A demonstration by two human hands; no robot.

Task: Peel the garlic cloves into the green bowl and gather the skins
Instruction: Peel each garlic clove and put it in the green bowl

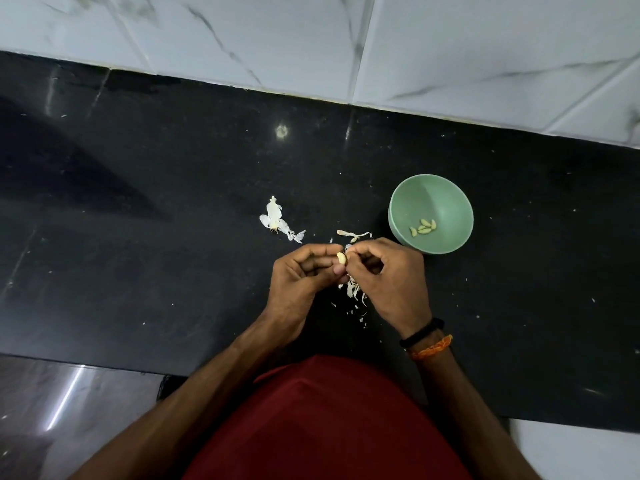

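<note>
My left hand (pixel 304 275) pinches a pale garlic clove (pixel 341 258) between thumb and fingers above the black counter. My right hand (pixel 391 271) meets it from the right, its fingertips pinching at the clove's skin. The green bowl (pixel 450 202) stands just right of and beyond my right hand, with several peeled cloves (pixel 423 227) on its bottom. Loose white skins (pixel 354 289) lie on the counter under and below my hands. A bigger piece of garlic husk (pixel 275 218) lies to the left of the bowl, and a thin strip of skin (pixel 351 234) lies just beyond my fingers.
The black stone counter (pixel 156 209) runs across the view, backed by a white marble-patterned tile wall (pixel 277 36). Its near edge (pixel 104 365) is close to my body in a red shirt. Small skin flecks are scattered over the counter.
</note>
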